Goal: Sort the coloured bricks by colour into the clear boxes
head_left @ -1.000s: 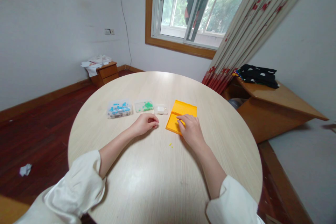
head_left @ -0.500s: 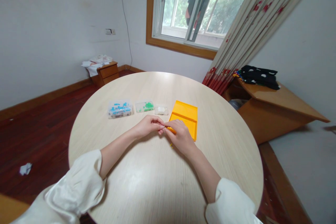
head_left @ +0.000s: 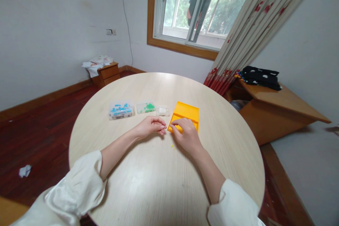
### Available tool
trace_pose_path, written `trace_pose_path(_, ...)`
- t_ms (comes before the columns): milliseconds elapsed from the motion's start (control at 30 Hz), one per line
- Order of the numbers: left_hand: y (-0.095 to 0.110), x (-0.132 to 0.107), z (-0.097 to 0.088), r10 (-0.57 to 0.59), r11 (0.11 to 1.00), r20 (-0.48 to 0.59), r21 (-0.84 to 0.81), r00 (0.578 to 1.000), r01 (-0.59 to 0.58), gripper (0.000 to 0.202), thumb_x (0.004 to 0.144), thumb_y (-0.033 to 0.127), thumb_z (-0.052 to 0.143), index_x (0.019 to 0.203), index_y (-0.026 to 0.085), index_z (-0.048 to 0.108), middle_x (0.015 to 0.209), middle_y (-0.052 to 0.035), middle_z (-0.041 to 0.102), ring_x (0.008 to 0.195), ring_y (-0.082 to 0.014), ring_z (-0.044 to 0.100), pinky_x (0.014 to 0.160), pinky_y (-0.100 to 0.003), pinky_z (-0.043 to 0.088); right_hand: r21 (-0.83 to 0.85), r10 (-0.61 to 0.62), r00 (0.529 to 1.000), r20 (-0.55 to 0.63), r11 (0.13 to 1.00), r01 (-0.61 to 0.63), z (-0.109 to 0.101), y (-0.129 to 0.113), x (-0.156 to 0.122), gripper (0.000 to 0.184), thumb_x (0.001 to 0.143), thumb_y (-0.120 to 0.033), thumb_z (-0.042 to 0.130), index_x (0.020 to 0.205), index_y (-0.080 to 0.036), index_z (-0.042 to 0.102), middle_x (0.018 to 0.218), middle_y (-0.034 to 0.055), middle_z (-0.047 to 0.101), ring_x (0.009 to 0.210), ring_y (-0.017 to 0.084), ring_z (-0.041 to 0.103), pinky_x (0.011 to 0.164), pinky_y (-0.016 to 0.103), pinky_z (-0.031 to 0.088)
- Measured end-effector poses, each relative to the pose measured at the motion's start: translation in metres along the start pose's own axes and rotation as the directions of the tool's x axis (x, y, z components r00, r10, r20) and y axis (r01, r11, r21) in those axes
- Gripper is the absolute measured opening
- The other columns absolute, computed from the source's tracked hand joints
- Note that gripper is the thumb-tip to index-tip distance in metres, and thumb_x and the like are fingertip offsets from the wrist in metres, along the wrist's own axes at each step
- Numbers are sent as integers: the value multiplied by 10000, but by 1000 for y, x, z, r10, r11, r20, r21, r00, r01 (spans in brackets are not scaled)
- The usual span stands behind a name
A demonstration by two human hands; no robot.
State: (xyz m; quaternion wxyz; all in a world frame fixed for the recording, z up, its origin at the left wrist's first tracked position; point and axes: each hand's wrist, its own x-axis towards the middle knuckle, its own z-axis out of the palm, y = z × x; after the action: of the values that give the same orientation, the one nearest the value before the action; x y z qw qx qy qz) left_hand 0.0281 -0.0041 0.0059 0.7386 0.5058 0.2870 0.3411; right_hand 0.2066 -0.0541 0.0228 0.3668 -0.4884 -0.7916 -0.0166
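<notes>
A flat orange tray [head_left: 188, 110] lies on the round pale wooden table [head_left: 159, 180], a little right of its middle. My right hand [head_left: 186, 135] rests on the tray's near left corner, fingers curled and pinched over it; what they pinch is too small to make out. My left hand [head_left: 149, 126] lies on the table just left of the tray, fingers curled with the tips pressed together and pointing at the right hand. A tiny yellow bit [head_left: 172, 146] lies on the table between my wrists.
Three clear boxes stand in a row left of the tray: one with blue pieces [head_left: 120, 109], one with green pieces [head_left: 145, 107], a small one with white pieces [head_left: 162, 110]. A low wooden desk [head_left: 280, 106] stands right of the table. Crumpled paper [head_left: 25, 171] lies on the floor.
My right hand moved left from the middle of the tray to its near left corner and met my left hand's fingertips. It has now drawn slightly back onto the tray corner.
</notes>
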Motion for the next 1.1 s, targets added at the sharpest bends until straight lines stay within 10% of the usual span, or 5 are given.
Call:
trace_pose_path(333,-2,1,-1,-13,1000,-47,14,999,14,302,597,232,798,737,85,575,586,-8,623,489,-86,571,522,-246,472,-160,208,977,-54,964,-214,-7,26,1,90,814,-190,520,801,-172,608,821,68,686,788,230,605,723,358,394)
trace_pose_path(700,-6,1,0,-40,996,-64,-77,997,35,408,524,272,843,779,93,579,701,-44,679,688,-132,658,711,-279,514,92,-25,995,100,996,16,6,-10,-1,75,837,-240,566,844,-191,623,830,52,667,804,188,586,728,318,427)
trace_pose_path(1100,-7,-1,4,-59,995,-3,-84,998,58,422,533,285,838,821,97,594,716,-30,678,669,-96,630,687,-228,484,46,-2,992,126,999,-4,11,-12,-1,51,815,-213,591,783,-187,622,795,46,638,779,184,567,702,305,425)
